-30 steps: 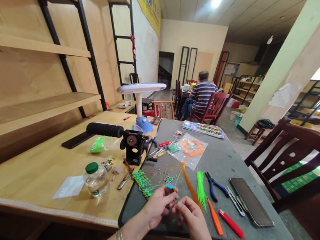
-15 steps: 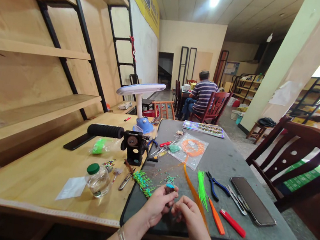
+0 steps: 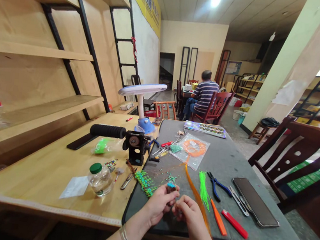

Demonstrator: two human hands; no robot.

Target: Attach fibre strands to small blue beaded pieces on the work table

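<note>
My left hand (image 3: pixel 160 203) is pinched shut on a small piece with a blue tip (image 3: pixel 171 185) above the grey mat (image 3: pixel 230 164). Close beside it, my right hand (image 3: pixel 190 214) is curled shut, fingertips meeting the left hand's; what it pinches is too small to make out. A long orange strand (image 3: pixel 194 191) runs from behind my right hand up to the bag of orange line (image 3: pixel 193 148). Green-tipped pieces (image 3: pixel 145 182) lie just left of my left hand, and a neon green bundle (image 3: pixel 203 182) lies to the right.
On the mat lie blue-handled pliers (image 3: pixel 216 184), an orange tool (image 3: pixel 217 221), a red tool (image 3: pixel 234 224), scissors (image 3: pixel 237 199) and a phone (image 3: pixel 255 202). A black vise with a handle (image 3: pixel 133 144), a green-capped jar (image 3: pixel 99 179) and a lamp (image 3: pixel 142 94) stand left. A person sits at a far table.
Both hands stay together at the mat's near edge with only slight finger movement. The view has shifted a little to the right.
</note>
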